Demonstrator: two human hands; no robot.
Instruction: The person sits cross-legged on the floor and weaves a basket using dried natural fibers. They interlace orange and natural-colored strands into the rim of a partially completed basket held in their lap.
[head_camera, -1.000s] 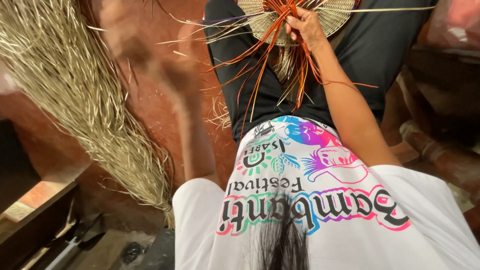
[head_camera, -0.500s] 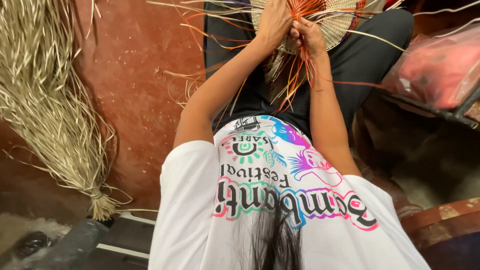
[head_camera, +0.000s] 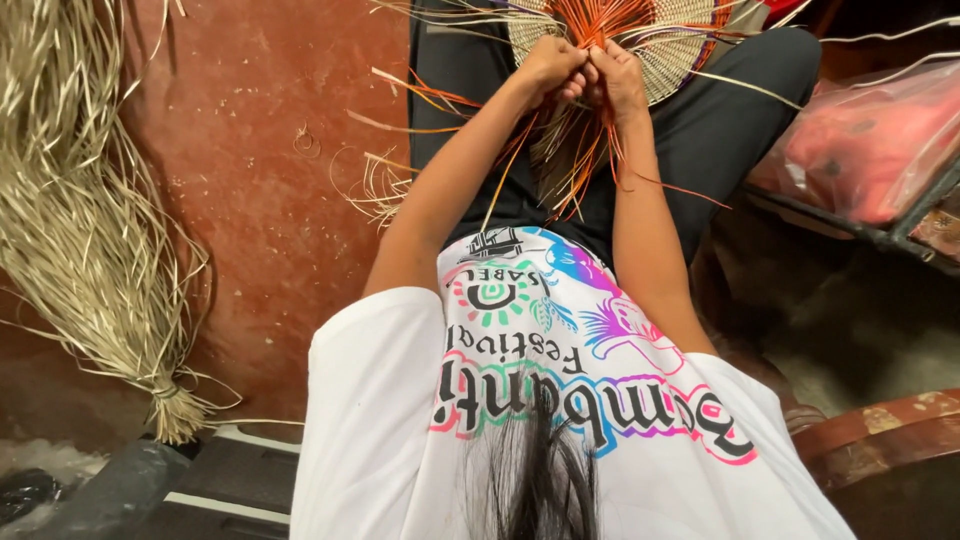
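A round woven straw piece (head_camera: 690, 45) in natural and orange fibre rests on my lap at the top of the view. My left hand (head_camera: 550, 65) and my right hand (head_camera: 618, 75) are side by side at its near edge, both closed on loose orange straw strands (head_camera: 580, 150) that hang down over my black trousers. The fingertips are partly hidden among the strands. More pale and orange strands splay out to the left and right of the piece.
A big bundle of dry pale straw (head_camera: 80, 230), tied at its lower end, lies on the red floor (head_camera: 270, 180) to my left. A clear plastic bag with red contents (head_camera: 865, 140) sits on a dark rack at right. A rusty rim (head_camera: 880, 425) is at lower right.
My left arm came in from the left to join the right hand on the strands. The view shifted, so the straw bundle now sits further left.
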